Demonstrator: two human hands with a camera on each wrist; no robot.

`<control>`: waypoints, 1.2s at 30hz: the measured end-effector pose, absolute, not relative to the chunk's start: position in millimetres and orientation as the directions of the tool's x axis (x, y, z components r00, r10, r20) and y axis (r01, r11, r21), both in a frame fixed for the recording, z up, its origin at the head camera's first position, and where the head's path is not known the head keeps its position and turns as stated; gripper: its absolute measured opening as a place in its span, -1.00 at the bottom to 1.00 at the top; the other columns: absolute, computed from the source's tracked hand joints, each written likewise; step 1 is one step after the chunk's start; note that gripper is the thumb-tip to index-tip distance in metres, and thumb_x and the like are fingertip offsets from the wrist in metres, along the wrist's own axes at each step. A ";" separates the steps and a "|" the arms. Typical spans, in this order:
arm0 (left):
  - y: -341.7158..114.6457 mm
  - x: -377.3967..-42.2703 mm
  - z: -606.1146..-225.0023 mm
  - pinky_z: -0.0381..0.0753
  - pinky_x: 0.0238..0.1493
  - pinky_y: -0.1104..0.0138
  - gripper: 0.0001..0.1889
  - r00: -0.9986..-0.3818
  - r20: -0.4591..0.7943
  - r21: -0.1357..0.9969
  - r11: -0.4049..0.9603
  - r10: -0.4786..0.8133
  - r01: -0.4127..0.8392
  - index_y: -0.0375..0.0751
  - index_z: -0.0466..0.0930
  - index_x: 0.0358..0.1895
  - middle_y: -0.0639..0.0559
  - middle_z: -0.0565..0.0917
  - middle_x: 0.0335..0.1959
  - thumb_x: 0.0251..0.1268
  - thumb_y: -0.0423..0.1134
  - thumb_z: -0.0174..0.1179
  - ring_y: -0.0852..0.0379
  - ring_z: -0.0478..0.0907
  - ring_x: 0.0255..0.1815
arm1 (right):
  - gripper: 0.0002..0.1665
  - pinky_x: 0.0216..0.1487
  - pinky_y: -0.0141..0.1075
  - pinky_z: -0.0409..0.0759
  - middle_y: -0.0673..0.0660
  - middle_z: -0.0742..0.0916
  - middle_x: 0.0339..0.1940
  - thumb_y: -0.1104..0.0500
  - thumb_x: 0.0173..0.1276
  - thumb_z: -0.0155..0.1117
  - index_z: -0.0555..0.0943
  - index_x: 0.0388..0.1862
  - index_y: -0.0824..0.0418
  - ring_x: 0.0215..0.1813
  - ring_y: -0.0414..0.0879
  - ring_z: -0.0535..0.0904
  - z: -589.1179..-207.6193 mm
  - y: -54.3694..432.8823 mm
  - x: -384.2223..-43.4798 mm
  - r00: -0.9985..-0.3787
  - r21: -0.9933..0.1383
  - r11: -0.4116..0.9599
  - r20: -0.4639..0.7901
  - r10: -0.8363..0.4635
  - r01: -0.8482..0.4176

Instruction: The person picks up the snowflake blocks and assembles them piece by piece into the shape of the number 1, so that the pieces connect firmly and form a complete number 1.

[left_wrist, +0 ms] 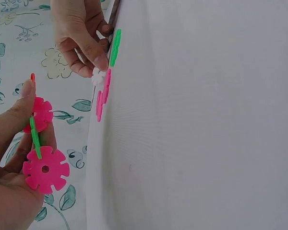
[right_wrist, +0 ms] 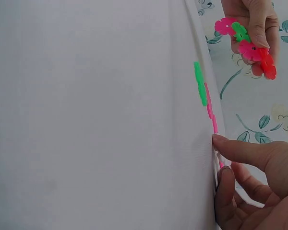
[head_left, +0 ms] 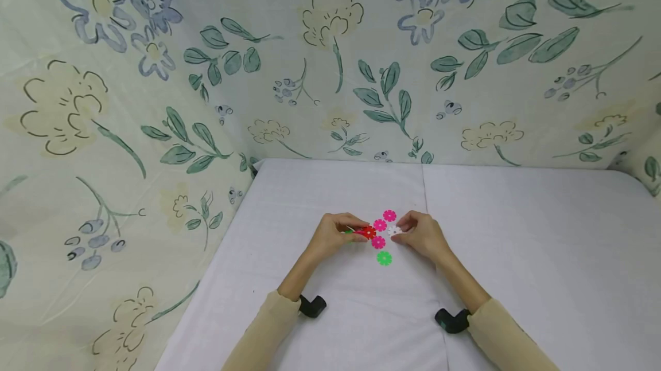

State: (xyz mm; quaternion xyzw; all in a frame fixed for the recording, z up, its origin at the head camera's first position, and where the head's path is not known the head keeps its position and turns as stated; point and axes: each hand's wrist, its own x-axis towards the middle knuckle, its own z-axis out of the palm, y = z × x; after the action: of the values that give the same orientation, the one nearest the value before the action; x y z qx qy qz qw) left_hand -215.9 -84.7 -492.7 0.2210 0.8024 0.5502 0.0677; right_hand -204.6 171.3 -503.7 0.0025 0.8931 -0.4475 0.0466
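Note:
My left hand holds a short chain of notched plastic snowflake discs. In the left wrist view, a pink disc hangs at the near end, joined by a green disc to a second pink disc by the thumb. A red disc forms the far end, between thumb and fingers. My right hand pinches a white disc by its edge, at the table surface; in the right wrist view the fingers mostly hide it. The red and white discs are apart.
Between the hands, several loose pink discs lie flat on the white tablecloth. A loose green disc lies nearer the body. Behind and to the left hangs a floral cloth. Dark wrist devices sit at both sleeves.

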 end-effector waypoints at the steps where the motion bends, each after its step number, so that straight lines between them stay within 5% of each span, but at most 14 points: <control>1: -84.8 -215.7 -492.8 0.59 -0.11 0.41 -0.68 -0.894 0.134 0.914 0.296 0.427 0.278 -0.12 0.84 -0.01 0.07 0.83 -0.09 0.13 -0.24 0.55 0.20 0.64 -0.05 | -0.67 -0.36 -0.43 0.54 0.13 0.69 -0.34 0.22 0.19 0.61 0.66 -0.15 0.29 -0.33 -0.08 0.54 -503.8 172.0 -204.5 -0.996 -0.797 0.603 -0.073 -0.055 0.025; 11: -86.2 -214.2 -491.7 0.62 -0.11 0.41 -0.73 -0.895 0.127 0.914 0.301 0.427 0.273 -0.05 0.85 -0.05 0.07 0.83 -0.10 0.14 -0.24 0.54 0.22 0.65 -0.06 | -0.74 -0.31 -0.47 0.65 0.21 0.78 -0.24 0.27 0.33 0.49 0.74 -0.02 0.27 -0.31 -0.11 0.70 -497.8 181.0 -197.3 -0.992 -0.832 0.550 0.004 -0.127 -0.074; 18: -85.0 -213.2 -489.1 0.62 -0.09 0.40 -0.73 -0.892 0.112 0.912 0.310 0.438 0.267 -0.07 0.86 -0.06 0.07 0.83 -0.11 0.14 -0.23 0.55 0.22 0.64 -0.06 | -0.70 -0.10 -0.38 0.77 0.34 0.81 -0.07 0.31 0.40 0.41 0.70 0.07 0.39 -0.16 -0.04 0.84 -493.3 182.3 -189.3 -0.985 -0.929 0.364 0.007 -0.171 -0.069; 26: -82.5 -213.7 -485.9 0.63 -0.06 0.36 -0.73 -0.883 0.124 0.913 0.298 0.453 0.280 -0.06 0.86 -0.06 0.08 0.84 -0.12 0.15 -0.21 0.54 0.22 0.64 -0.06 | -0.63 -0.08 -0.26 0.79 0.45 0.78 -0.04 0.31 0.38 0.43 0.67 0.12 0.44 -0.18 -0.12 0.85 -490.7 177.3 -180.4 -0.978 -0.972 0.204 0.074 -0.195 -0.115; 36: -79.5 -213.5 -483.0 0.67 -0.05 0.30 -0.74 -0.877 0.129 0.914 0.288 0.463 0.286 -0.09 0.86 -0.07 0.06 0.84 -0.12 0.15 -0.22 0.54 0.23 0.66 -0.07 | -0.66 -0.09 -0.36 0.77 0.42 0.80 -0.01 0.32 0.39 0.41 0.70 0.11 0.40 -0.16 -0.16 0.85 -491.1 173.4 -175.5 -0.972 -0.968 0.178 0.146 -0.185 -0.179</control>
State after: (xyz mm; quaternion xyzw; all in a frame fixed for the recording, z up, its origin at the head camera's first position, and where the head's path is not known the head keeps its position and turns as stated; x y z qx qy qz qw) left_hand -213.5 -79.5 -483.0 0.2345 0.7986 0.5484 0.0805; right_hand -175.5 173.4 -491.1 -0.1186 0.7676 -0.6299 0.0022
